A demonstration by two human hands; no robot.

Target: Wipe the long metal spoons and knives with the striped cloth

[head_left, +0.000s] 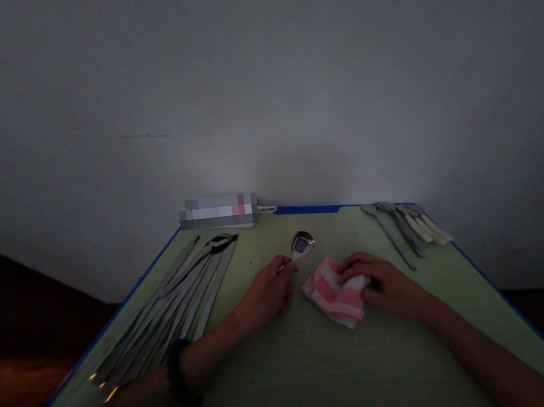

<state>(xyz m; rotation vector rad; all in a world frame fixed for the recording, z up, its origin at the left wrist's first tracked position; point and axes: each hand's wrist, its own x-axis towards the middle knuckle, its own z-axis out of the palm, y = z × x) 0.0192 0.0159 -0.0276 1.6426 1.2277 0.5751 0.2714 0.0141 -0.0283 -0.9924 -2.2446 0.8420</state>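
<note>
My left hand [271, 286] is closed around the handle of a shiny metal spoon [302, 244], its bowl pointing away from me above the table. A folded pink-and-white cloth [332, 293] is pinched in my right hand [382, 282], just right of the spoon and apart from it. Most of the spoon's handle is hidden by my left fingers. Left of my left forearm lies a fanned group of long metal cutlery [185, 300], several pieces with gold-coloured ends.
Spoons and other cutlery [394, 226], some with white handles [425, 226], lie at the back right. A blurred-out white box [219, 213] stands at the back left against the wall [260, 88]. The pale green table [290, 376] has blue edging.
</note>
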